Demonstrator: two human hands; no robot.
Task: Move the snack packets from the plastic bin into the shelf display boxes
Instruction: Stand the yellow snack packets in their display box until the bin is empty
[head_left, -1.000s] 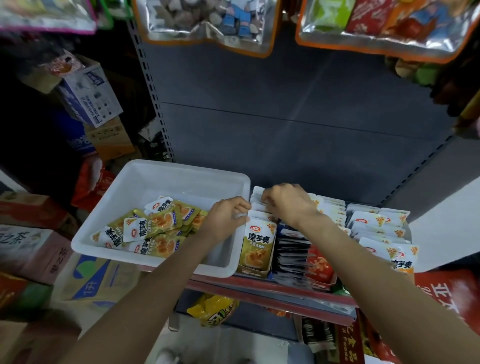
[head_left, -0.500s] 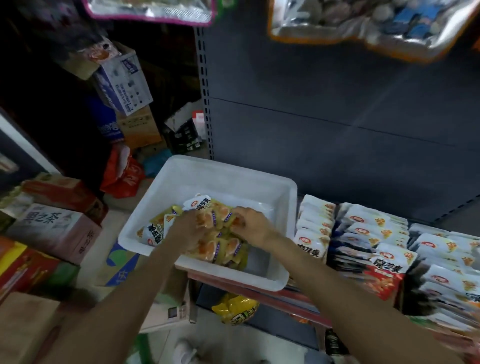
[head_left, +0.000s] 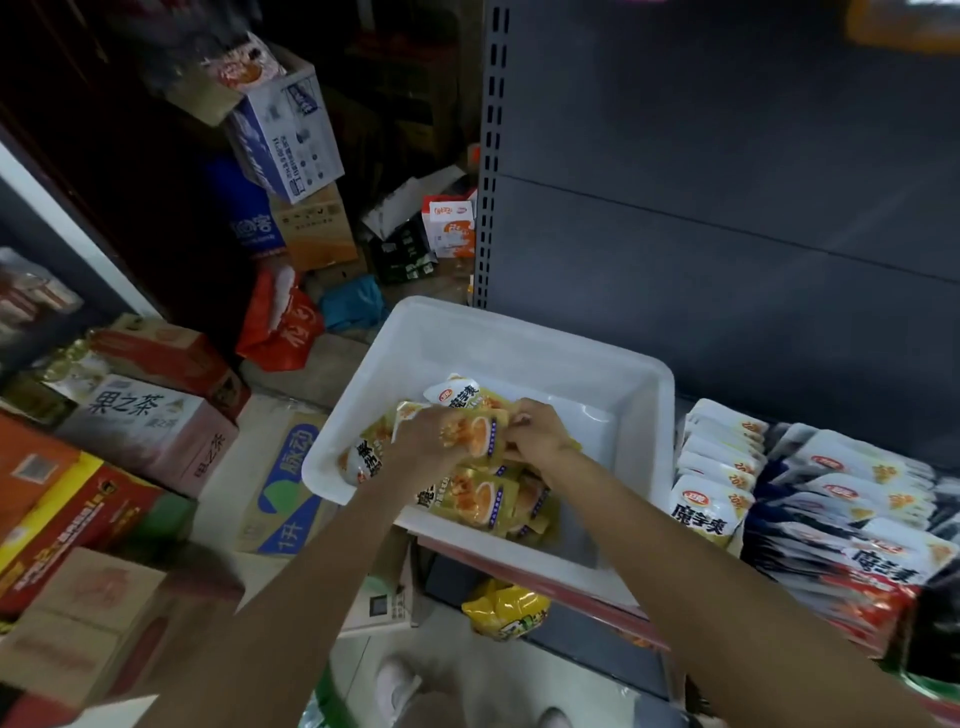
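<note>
A: Head view first. What differs from half a second back?

B: The camera has swung further left. More of the floor cartons show, and the shelf display boxes (head_left: 789, 499) sit nearer the right edge. A second ago both hands were over at those boxes; half a second ago they were already down in the white plastic bin (head_left: 644, 415), and they remain there.

A: And the snack packets?

B: The yellow-and-white snack packets (head_left: 480, 501) lie heaped in the near-left part of the bin, flat or leaning on each other. Their long axes are mixed: the one nearest the front rim runs roughly left to right with its white end towards the left, and one at the back of the heap (head_left: 457, 392) points its white end away and leftward. Beyond that the blur hides detail.

A: The hands?

B: The left hand (head_left: 423, 436) is curled down onto the heap, fingers bent around a packet with an orange picture (head_left: 478, 434). The right hand (head_left: 535, 431) meets it from the right, fingers curled and pinching at that packet's edge. Neither is spread wide. The two hands nearly touch above the pile.

A: The display boxes?

B: Packed with upright white-topped packets in rows, just beside the bin's right wall.
</note>
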